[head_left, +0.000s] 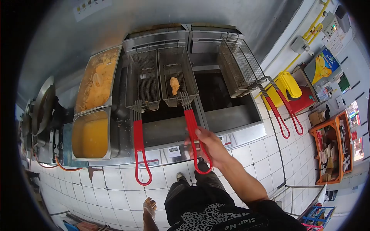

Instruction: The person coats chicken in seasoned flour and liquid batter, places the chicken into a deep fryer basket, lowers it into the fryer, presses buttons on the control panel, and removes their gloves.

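My right hand (210,144) is closed around the red handle of a fryer basket (192,88). One piece of breaded chicken (174,85) lies on the mesh inside that basket. Directly to its left sits a second fryer basket (144,73) with a red handle, and no food shows in it. Low by my left side hangs my left hand (149,205), away from the fryer, in what looks like a clear plastic glove with crumbs on the fingers. Its fingers are loosely bent and slightly apart, and I see nothing held in them.
A metal tray of breading (96,81) and a pan of yellow liquid (90,134) stand left of the fryer. A third basket (241,65) rests tilted over the dark right vat (216,86). Farther right are a yellow container (287,86) and an orange shelf (331,150).
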The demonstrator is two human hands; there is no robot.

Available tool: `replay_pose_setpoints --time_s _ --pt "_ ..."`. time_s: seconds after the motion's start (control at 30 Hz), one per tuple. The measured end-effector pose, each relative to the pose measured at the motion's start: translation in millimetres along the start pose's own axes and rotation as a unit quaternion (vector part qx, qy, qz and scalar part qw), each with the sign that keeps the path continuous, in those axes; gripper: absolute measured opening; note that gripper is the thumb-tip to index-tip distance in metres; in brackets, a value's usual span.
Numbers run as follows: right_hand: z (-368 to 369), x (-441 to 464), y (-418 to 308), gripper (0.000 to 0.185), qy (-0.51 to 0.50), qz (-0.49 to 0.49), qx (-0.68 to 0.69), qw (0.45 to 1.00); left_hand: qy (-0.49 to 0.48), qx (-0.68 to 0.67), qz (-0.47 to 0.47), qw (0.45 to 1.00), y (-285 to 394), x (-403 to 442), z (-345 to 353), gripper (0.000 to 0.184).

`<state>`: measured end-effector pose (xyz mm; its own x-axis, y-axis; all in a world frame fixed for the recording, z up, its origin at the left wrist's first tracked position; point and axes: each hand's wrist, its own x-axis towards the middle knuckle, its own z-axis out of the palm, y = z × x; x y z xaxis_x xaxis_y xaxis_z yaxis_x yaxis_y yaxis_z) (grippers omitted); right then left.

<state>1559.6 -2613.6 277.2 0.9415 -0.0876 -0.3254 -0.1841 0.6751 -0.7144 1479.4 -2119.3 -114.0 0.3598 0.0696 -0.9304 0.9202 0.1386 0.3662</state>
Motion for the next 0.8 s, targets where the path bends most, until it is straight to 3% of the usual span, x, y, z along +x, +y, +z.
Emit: replay_pose_setpoints --time_s 0.03,0.2,0.5,0.6,0.7,0.8 --pt "6 9 -3 0.037 0.008 0.003 0.013 1.0 0.0 0.003 0.005 1.0 0 0 0 0.032" --pt "19 17 -5 0.02 0.034 -0.03 -0.043 0.998 0.007 0.005 0.016 1.0 2 3 4 0.035" --pt "1 -23 0 0.018 0.046 -0.055 -0.083 0.994 0.04 0.006 -0.017 0.999 -19 -11 -12 0.022" --pt "-33 -53 7 0.017 0.038 -0.055 -0.102 0.993 -0.081 -0.027 0.0 0.996 -28 11 -35 0.028" --pt "-65 -76 4 0.016 0.064 -0.044 -0.167 0.983 0.046 0.021 -0.012 0.999 -20 -7 -9 0.032" --pt "-102 -77 6 0.016 0.07 -0.045 -0.179 0.98 0.051 0.03 0.006 0.998 -6 -10 7 0.035"
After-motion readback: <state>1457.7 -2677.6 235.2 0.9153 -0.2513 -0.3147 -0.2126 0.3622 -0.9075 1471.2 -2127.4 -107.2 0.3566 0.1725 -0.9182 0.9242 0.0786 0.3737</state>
